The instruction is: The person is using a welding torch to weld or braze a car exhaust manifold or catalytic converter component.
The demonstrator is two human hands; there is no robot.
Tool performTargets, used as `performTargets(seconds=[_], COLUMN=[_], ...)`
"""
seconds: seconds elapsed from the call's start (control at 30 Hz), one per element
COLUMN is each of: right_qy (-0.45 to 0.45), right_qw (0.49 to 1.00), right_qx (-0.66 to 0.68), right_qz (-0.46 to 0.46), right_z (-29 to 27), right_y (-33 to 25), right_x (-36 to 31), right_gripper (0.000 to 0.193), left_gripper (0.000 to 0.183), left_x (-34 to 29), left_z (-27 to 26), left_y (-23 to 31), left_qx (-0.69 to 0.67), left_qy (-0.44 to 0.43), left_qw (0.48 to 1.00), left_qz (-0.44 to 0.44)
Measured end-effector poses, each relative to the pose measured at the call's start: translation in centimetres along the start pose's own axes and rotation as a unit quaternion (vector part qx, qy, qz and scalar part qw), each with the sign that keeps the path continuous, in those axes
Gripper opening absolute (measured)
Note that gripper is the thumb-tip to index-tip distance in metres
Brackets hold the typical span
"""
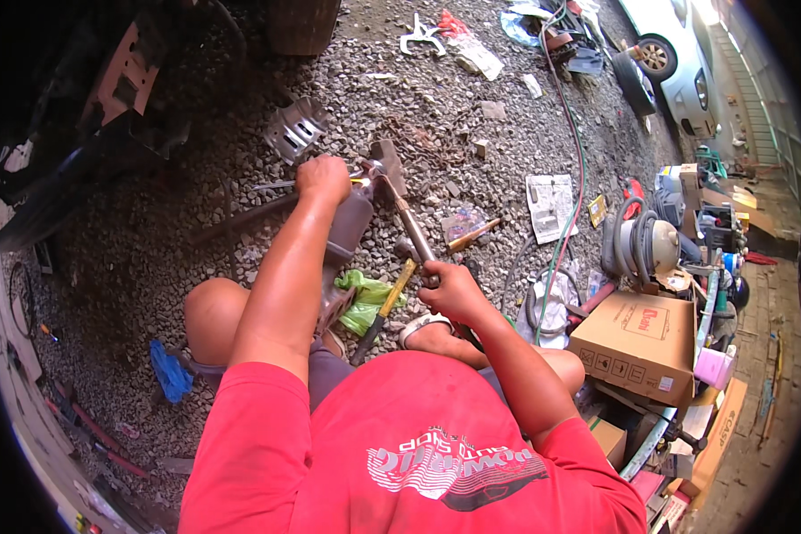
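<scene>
A: Seen from the head view: held in which hands?

B: Held in both. In the left hand (323, 181), clenched into a tight fist: a slim rod-like tool (274, 186), with its thin shank jutting out to the left.

A: And in the right hand (451, 292)?

B: Closed firmly round the lower end of a claw hammer (407, 214) with a shiny, tube-like handle. Slanting up and leftward from there, with its head close beside the left fist.

A: Touching the tool?

B: Too small to tell.

A: And under the left hand?

B: Between the bent knees (215, 310), a grey, canister-shaped metal part (351, 222), reaching back toward the body.

A: Nearby on the gravel (374, 98)?

B: Just beside the metal part, a crumpled green plastic bag (367, 301). Right of that, a second hammer (395, 295) with a yellow-and-black handle. Beyond the fist, a slotted metal plate (295, 131) and a rusty chain (427, 142).

A: Farther right?

B: A newspaper sheet (552, 206), then a large cardboard box (636, 343). Well apart, near the top corner, a white car (687, 84).
</scene>
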State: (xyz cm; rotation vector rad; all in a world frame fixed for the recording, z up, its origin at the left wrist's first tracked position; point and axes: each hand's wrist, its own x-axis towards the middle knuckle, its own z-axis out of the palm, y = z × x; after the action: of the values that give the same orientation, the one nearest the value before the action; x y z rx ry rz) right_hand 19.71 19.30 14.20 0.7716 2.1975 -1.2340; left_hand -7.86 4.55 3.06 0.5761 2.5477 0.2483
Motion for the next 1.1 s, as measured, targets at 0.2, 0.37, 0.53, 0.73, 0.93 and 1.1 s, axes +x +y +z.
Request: performTargets(seconds=[0.2,0.37,0.53,0.73,0.93,1.1], right_qy=[0.013,0.012,0.01,0.008,0.009,0.009], right_qw=[1.0,1.0,1.0,1.0,1.0,1.0], right_qx=[-0.019,-0.019,-0.02,-0.02,-0.022,-0.022], right_qz=[-0.011,-0.01,-0.015,-0.012,-0.013,-0.012], right_z=[0.0,0.2,0.2,0.1,0.1,0.0], right_y=[0.1,0.3,0.2,0.7,0.6,0.5], right_x=[0.1,0.3,0.2,0.4,0.4,0.3], right_gripper=[0.021,0.02,0.02,0.02,0.02,0.021], left_gripper=[0.031,0.031,0.031,0.029,0.028,0.027], left_x=[0.1,0.0,0.5,0.4,0.0,-0.2], left_z=[-0.2,0.0,0.4,0.2,-0.3,-0.7], left_y=[0.1,0.2,-0.1,0.2,0.4,0.6], left_qx=[0.002,0.004,0.005,0.016,0.021,0.02], left_qy=[0.002,0.0,0.001,0.002,-0.007,-0.009], left_qw=[1.0,1.0,1.0,1.0,1.0,1.0], left_qz=[0.0,0.0,-0.005,-0.003,-0.009,-0.007])
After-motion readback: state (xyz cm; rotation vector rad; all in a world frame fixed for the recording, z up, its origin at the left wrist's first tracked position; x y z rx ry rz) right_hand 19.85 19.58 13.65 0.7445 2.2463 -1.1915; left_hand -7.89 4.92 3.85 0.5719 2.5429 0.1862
